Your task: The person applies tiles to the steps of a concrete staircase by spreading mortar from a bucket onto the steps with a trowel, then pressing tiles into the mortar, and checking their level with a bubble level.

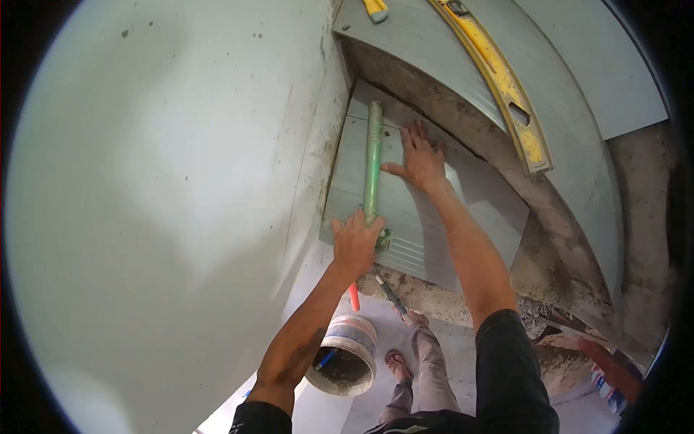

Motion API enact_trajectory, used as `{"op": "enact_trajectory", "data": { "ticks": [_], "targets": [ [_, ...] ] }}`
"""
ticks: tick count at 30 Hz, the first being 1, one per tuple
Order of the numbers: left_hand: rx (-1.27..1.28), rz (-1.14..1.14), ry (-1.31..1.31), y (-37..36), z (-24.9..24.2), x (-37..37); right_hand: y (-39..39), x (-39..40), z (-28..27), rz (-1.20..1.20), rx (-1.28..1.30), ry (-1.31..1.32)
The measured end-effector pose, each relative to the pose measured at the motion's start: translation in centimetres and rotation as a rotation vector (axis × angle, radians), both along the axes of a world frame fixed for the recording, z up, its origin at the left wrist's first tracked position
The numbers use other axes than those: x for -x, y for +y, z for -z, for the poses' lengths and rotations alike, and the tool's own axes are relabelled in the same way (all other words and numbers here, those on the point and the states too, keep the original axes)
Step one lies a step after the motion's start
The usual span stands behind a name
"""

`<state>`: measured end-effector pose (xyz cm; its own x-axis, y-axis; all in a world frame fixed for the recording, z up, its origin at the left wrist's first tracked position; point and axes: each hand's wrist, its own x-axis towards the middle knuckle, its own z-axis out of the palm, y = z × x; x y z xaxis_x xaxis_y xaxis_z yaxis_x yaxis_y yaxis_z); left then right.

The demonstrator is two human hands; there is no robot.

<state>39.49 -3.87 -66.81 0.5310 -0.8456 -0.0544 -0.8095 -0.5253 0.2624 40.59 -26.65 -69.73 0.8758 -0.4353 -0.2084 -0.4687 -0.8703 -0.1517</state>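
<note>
A large grey tile [408, 202] lies on the step. On it lies a green-handled mallet [373, 155], its handle pointing away from me and smeared with dried mortar. My left hand [356, 242] is closed over the mallet's near end, its fingers bent and thumb towards the right. That hand partly hides the mallet's head. To the right of the handle, my right hand [423, 160] rests flat on the tile, fingers spread, holding nothing.
A yellow spirit level [502, 79] and a yellow-handled tool [376, 10] rest on the higher step. The white wall [181, 181] borders the left side. Below stand a mortar-stained bucket [350, 336] and another person's legs [434, 362]. Rough mortar [426, 296] shows along the tile's near edge.
</note>
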Motion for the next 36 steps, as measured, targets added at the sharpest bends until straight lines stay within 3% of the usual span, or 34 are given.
{"op": "enact_trajectory", "data": {
  "ticks": [9, 11, 21, 26, 36],
  "targets": [
    [0.017, -0.02, -0.028, -0.2, -1.3, 1.1, 0.2, 0.5, 1.3, -0.016, 0.062, -0.145],
    [0.174, -0.054, -0.108, -0.5, -1.4, 1.3, 0.2, 0.5, 1.4, -0.006, 0.046, -0.119],
    [0.187, -0.033, -0.139, -0.9, -0.6, 0.7, 0.0, 0.2, 0.7, -0.004, -0.024, -0.05],
    [0.014, -0.047, -0.043, -0.2, 0.4, 0.9, 0.6, 0.9, 1.3, 0.001, -0.009, -0.036],
    [0.0, -0.014, -0.017, 0.5, -1.5, 0.2, 1.0, 5.4, 1.5, 0.094, 0.12, -0.082]
  ]
}}
